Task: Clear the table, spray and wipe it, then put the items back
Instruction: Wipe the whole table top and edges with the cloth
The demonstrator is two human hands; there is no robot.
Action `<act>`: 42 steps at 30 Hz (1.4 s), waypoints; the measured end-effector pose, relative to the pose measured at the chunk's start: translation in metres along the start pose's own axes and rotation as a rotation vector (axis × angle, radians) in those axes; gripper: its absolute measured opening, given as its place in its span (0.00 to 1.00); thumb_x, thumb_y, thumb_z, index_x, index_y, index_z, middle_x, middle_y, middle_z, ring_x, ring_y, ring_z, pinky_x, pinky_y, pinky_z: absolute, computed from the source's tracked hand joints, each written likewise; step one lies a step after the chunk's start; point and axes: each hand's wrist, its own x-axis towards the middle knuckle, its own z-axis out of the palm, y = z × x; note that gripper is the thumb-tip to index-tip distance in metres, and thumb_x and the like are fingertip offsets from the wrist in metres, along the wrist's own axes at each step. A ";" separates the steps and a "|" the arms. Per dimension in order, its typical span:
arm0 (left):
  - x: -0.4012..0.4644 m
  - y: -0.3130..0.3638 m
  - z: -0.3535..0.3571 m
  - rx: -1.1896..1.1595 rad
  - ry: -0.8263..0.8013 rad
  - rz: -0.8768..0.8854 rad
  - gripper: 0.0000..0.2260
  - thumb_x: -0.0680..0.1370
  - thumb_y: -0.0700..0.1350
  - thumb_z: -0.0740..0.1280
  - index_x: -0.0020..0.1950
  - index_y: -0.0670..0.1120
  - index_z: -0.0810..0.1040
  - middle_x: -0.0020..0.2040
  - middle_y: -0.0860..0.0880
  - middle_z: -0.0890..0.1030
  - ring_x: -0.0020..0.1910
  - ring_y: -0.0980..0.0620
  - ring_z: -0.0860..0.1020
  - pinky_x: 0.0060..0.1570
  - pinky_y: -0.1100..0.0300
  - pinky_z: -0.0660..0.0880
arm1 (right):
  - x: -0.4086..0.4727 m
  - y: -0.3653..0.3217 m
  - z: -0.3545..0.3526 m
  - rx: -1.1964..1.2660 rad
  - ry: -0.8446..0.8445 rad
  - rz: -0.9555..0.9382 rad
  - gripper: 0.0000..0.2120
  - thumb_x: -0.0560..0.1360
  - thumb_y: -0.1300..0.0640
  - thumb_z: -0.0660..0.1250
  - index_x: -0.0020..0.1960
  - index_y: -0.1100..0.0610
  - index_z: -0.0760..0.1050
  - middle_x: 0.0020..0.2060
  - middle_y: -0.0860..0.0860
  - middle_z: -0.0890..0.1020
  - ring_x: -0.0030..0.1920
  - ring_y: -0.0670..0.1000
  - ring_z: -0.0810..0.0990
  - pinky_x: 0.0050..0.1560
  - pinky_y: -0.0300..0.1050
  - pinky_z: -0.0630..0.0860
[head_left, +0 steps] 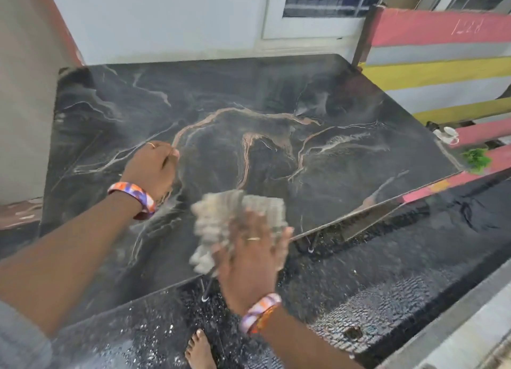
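Observation:
A black marble table (276, 97) with pale and copper veins fills the middle of the head view. My right hand (251, 260) presses a grey checked cloth (237, 216) flat on the table's near edge; both are blurred by motion. My left hand (154, 169) rests on the table's left part as a loose fist, fingers curled, with nothing visible in it. Both wrists wear orange and purple bands.
A white cup on a saucer (448, 135) and a small green plant (475, 159) sit on a pink, yellow and grey striped bench (442, 64) to the right. Wet dark speckled floor (387, 258) lies below, with my bare foot (199, 352) on it.

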 end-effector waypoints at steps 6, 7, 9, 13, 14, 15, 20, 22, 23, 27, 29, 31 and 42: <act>-0.057 -0.021 -0.019 0.127 0.032 -0.077 0.20 0.76 0.49 0.52 0.45 0.35 0.77 0.50 0.35 0.79 0.53 0.35 0.75 0.55 0.45 0.72 | -0.004 0.022 -0.007 -0.119 -0.123 -0.654 0.27 0.67 0.41 0.65 0.65 0.41 0.68 0.65 0.46 0.75 0.63 0.53 0.76 0.62 0.58 0.71; -0.067 -0.024 -0.021 0.145 0.039 -0.095 0.20 0.76 0.49 0.52 0.44 0.35 0.77 0.50 0.35 0.79 0.53 0.35 0.75 0.54 0.45 0.72 | 0.002 0.044 -0.007 -0.140 -0.125 -0.645 0.31 0.64 0.46 0.71 0.65 0.40 0.67 0.65 0.46 0.75 0.64 0.53 0.75 0.61 0.59 0.72; -0.083 -0.030 -0.026 0.164 0.060 -0.115 0.20 0.76 0.50 0.52 0.43 0.36 0.77 0.49 0.36 0.79 0.52 0.35 0.76 0.52 0.46 0.73 | 0.014 0.096 -0.009 -0.117 -0.133 -0.475 0.37 0.61 0.55 0.74 0.67 0.40 0.66 0.66 0.49 0.74 0.66 0.55 0.72 0.61 0.62 0.72; -0.114 -0.048 -0.040 0.144 0.106 -0.191 0.15 0.79 0.43 0.57 0.42 0.35 0.77 0.48 0.34 0.79 0.52 0.34 0.76 0.54 0.45 0.72 | 0.026 0.180 -0.035 -0.153 -0.038 -0.073 0.36 0.65 0.62 0.73 0.70 0.50 0.66 0.68 0.58 0.70 0.69 0.62 0.67 0.65 0.65 0.66; -0.118 -0.051 -0.042 0.131 0.121 -0.196 0.13 0.79 0.42 0.57 0.42 0.35 0.76 0.47 0.33 0.78 0.51 0.34 0.76 0.54 0.44 0.72 | 0.028 0.188 -0.038 -0.163 -0.033 0.018 0.34 0.68 0.61 0.70 0.71 0.51 0.64 0.70 0.59 0.67 0.71 0.62 0.62 0.69 0.64 0.60; -0.125 -0.052 -0.047 0.122 0.141 -0.217 0.13 0.79 0.41 0.57 0.43 0.35 0.77 0.47 0.33 0.78 0.51 0.34 0.75 0.54 0.44 0.71 | 0.027 0.188 -0.038 -0.167 -0.027 0.067 0.33 0.70 0.61 0.68 0.72 0.51 0.62 0.72 0.59 0.65 0.73 0.63 0.59 0.72 0.63 0.55; -0.162 -0.061 -0.064 0.126 0.239 -0.387 0.11 0.78 0.38 0.58 0.48 0.34 0.78 0.51 0.30 0.78 0.53 0.33 0.74 0.55 0.47 0.69 | -0.001 0.119 -0.022 -0.127 0.020 -0.176 0.33 0.63 0.61 0.74 0.67 0.57 0.69 0.68 0.63 0.70 0.67 0.67 0.68 0.66 0.67 0.65; -0.175 -0.068 -0.068 0.113 0.249 -0.480 0.12 0.78 0.38 0.57 0.49 0.33 0.78 0.53 0.29 0.78 0.53 0.31 0.74 0.55 0.45 0.70 | -0.021 0.064 -0.018 -0.108 0.003 -0.360 0.35 0.56 0.57 0.78 0.62 0.56 0.74 0.63 0.61 0.76 0.62 0.66 0.74 0.59 0.66 0.72; -0.180 -0.072 -0.070 0.103 0.246 -0.537 0.13 0.78 0.39 0.57 0.51 0.32 0.77 0.54 0.29 0.77 0.53 0.30 0.74 0.55 0.44 0.70 | -0.030 0.034 -0.016 -0.097 -0.033 -0.422 0.37 0.53 0.54 0.79 0.62 0.54 0.75 0.62 0.59 0.77 0.62 0.64 0.73 0.58 0.64 0.72; -0.193 -0.088 -0.078 0.058 0.239 -0.648 0.14 0.80 0.41 0.56 0.49 0.31 0.76 0.52 0.28 0.78 0.52 0.30 0.75 0.53 0.45 0.70 | -0.050 -0.064 0.002 -0.035 -0.175 -0.648 0.39 0.58 0.56 0.77 0.67 0.48 0.68 0.67 0.56 0.73 0.66 0.60 0.71 0.66 0.56 0.59; -0.193 -0.095 -0.084 0.013 0.249 -0.717 0.15 0.80 0.43 0.56 0.51 0.32 0.76 0.53 0.29 0.78 0.54 0.30 0.75 0.54 0.45 0.70 | -0.052 -0.099 0.006 0.015 -0.204 -0.835 0.35 0.69 0.60 0.69 0.73 0.50 0.58 0.73 0.58 0.61 0.73 0.61 0.60 0.69 0.57 0.45; -0.191 -0.103 -0.089 -0.080 0.256 -0.784 0.15 0.80 0.44 0.57 0.54 0.34 0.76 0.55 0.30 0.78 0.56 0.32 0.75 0.57 0.46 0.70 | -0.044 -0.128 0.010 0.049 -0.262 -0.965 0.31 0.75 0.60 0.62 0.74 0.51 0.53 0.76 0.58 0.54 0.75 0.62 0.51 0.71 0.55 0.38; -0.100 -0.161 -0.095 -0.394 0.189 -0.882 0.13 0.80 0.44 0.55 0.50 0.39 0.77 0.50 0.40 0.82 0.40 0.44 0.78 0.40 0.55 0.74 | 0.121 -0.222 0.052 0.136 -0.371 -1.308 0.20 0.71 0.46 0.65 0.47 0.64 0.80 0.46 0.64 0.81 0.56 0.64 0.76 0.62 0.56 0.68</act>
